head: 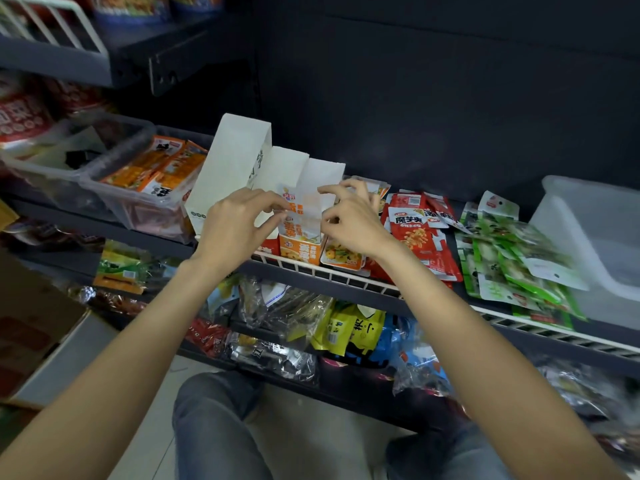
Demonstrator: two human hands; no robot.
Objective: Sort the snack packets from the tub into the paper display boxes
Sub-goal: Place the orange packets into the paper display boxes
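Head view: left hand point(239, 220) and right hand point(349, 220) each pinch a side of orange snack packets point(299, 220) standing in a white paper display box point(242, 168) on a shelf point(346, 275). Clear tub point(131, 181) of similar orange packets sits left; red packets point(415, 230) and green packets point(512, 251) lie right.

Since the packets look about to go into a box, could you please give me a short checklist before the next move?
1. Left hand grips the orange packets: ok.
2. Right hand steadies their other edge: ok.
3. Packets upright and aligned: ok.
4. Paper display boxes standing upright: ok.
5. Free space inside the box: cannot tell.
6. Red packets clear of the box: ok.
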